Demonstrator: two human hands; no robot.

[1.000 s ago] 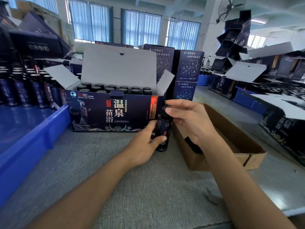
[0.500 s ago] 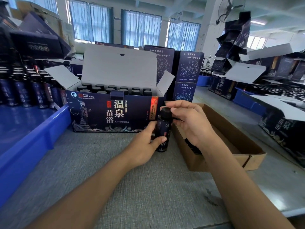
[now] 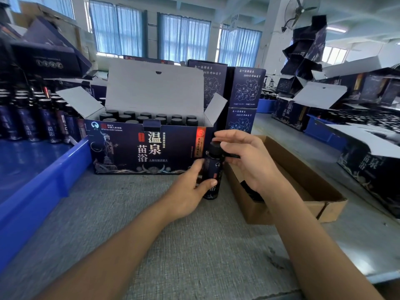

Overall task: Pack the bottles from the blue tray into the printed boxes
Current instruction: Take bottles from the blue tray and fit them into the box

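The printed box (image 3: 149, 148) is dark blue. On its front you can read "PICC" and the big pale words "温泉" and "苗浴". Its lid is up, and rows of black caps show inside.

The left hand (image 3: 188, 191) grips the body of one bottle (image 3: 213, 169), with fingers and thumb wrapped round it. The right hand (image 3: 244, 156) is at the bottle's black cap with its fingers loosely bent and a little spread. I cannot tell if it pinches the cap.

The bottle is dark blue with a small red mark, and its writing is too small to read. It stands upright on the grey worktop (image 3: 173, 245), just in front of the printed box's right end and beside a brown box (image 3: 303, 191).

More bottles (image 3: 28, 118) stand in the blue tray (image 3: 43, 185) on the left.
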